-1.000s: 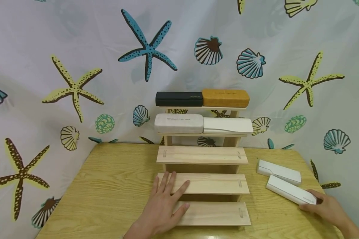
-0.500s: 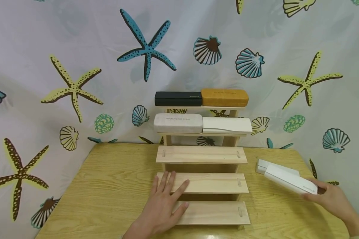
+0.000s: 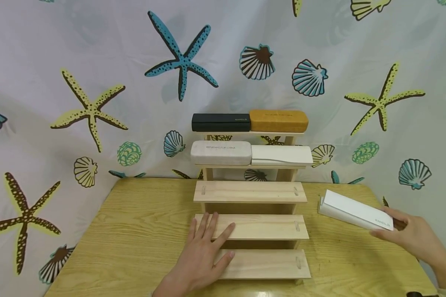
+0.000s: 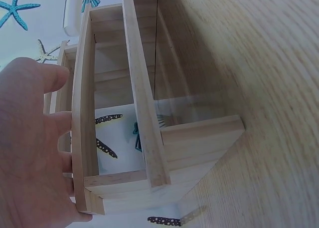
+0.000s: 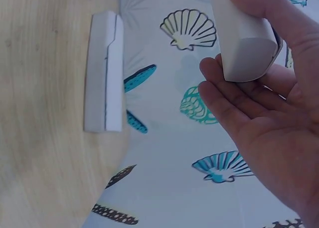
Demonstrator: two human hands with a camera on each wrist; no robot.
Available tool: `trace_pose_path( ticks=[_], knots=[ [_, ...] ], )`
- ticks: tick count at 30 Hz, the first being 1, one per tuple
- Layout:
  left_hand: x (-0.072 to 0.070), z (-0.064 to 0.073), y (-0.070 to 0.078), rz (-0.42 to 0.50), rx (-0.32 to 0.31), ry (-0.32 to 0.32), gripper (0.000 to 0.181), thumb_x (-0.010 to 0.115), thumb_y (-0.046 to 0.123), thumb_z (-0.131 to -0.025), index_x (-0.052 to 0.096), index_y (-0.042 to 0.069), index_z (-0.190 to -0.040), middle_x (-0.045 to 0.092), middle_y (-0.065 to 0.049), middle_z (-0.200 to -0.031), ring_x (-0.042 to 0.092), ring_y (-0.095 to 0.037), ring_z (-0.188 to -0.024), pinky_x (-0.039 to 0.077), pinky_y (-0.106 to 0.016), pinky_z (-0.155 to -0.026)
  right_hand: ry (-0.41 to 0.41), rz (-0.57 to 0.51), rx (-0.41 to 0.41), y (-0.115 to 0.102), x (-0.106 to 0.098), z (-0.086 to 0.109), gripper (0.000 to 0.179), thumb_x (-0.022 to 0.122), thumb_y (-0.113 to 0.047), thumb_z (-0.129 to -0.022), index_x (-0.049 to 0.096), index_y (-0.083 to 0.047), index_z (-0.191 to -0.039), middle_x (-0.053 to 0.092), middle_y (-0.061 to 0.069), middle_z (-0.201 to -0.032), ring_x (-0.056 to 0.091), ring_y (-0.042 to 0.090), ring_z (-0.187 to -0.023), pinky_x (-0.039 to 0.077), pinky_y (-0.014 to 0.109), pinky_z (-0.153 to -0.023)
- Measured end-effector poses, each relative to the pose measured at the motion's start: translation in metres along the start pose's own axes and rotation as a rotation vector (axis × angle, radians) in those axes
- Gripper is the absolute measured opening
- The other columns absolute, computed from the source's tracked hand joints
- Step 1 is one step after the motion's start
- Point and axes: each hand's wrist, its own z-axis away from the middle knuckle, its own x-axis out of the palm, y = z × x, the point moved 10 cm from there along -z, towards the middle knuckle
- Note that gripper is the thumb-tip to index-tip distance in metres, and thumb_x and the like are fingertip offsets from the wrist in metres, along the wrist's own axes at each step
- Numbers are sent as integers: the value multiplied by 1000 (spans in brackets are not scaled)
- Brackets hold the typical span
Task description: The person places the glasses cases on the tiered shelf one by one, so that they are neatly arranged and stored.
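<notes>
My right hand grips one end of a long white eyeglass case, thumb on one side and fingers beneath. That case is lifted off the table and slightly tilted. Below it, mostly hidden in the head view, a second white eyeglass case lies on the table. With fingers spread, my left hand rests on the lower steps of a pale wooden stepped rack. On the top step sit a black case and an orange-yellow case. One step down are a grey-white case and a white flap case.
The rack stands mid-table on a wood-grain tabletop. Behind it hangs a white cloth printed with starfish and shells, which also closes in both sides. A small dark object shows at the bottom right edge.
My right hand has raised the white eyeglass case off the table and moved it up and back, over the second case. The left hand has stayed on the rack.
</notes>
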Motion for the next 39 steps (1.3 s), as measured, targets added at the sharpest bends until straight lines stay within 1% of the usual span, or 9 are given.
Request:
trace_pose_path(
  ticks=[8,11,15,16,19,25,31,34,39],
  knots=[
    [0,1,0,-3,-3,5,61,54,48,-106,44,27,-162,24,-28,-171,18,-50,-160,12,-72,-127,2,-47,-71,-35,-5,0,83,86,-34,-90,49,7,-153,50,42,-148,50,-23,-98,59,18,-73],
    [0,1,0,0,-3,7,61,54,47,-106,44,27,-162,24,-28,-171,18,-50,-160,12,-73,-127,-7,-38,-78,-48,-5,-1,82,85,-37,-90,51,3,-153,49,39,-151,54,-17,-103,59,18,-74],
    [0,1,-1,3,-4,8,61,54,47,-106,44,26,-162,24,-28,-171,18,-50,-160,12,-73,-126,-29,-60,-103,-67,0,-5,76,85,-36,-91,55,-2,-152,54,31,-149,59,-11,-105,59,21,-74],
    [0,1,-1,1,-5,8,61,54,47,-106,44,26,-162,24,-29,-171,19,-50,-160,12,-73,-126,-32,-72,-117,-72,1,-6,74,85,-35,-91,56,-2,-151,56,29,-148,57,-14,-103,59,22,-74],
    [1,2,-1,-4,-6,8,61,54,48,-106,44,26,-162,24,-29,-171,20,-51,-160,13,-73,-126,-33,-81,-156,-87,6,-10,71,86,-30,-90,58,-1,-149,61,25,-142,59,-11,-101,58,22,-74],
    [1,2,-1,-9,-7,14,61,55,47,-106,44,27,-162,25,-28,-171,19,-49,-160,13,-72,-127,-44,-73,-226,-117,17,-18,71,87,-32,-89,59,-8,-150,63,21,-139,65,6,-97,57,25,-72],
    [0,1,-1,-15,-9,10,62,55,48,-106,43,27,-163,24,-27,-171,18,-49,-161,12,-71,-127,-48,-67,-306,-146,32,-31,69,89,-36,-87,63,-17,-148,68,13,-135,68,17,-105,58,26,-76],
    [0,1,-1,-20,-8,9,62,54,48,-106,43,28,-163,24,-27,-171,18,-49,-161,12,-71,-128,-53,-65,-343,-159,40,-37,69,90,-35,-86,64,-14,-146,70,14,-133,68,22,-109,57,25,-78],
    [0,0,0,-30,-2,12,62,54,48,-106,43,28,-163,24,-27,-171,19,-49,-161,13,-71,-128,-76,-83,-398,-180,52,-45,70,90,-30,-86,63,-5,-145,66,17,-139,67,29,-113,57,25,-81]
  ],
)
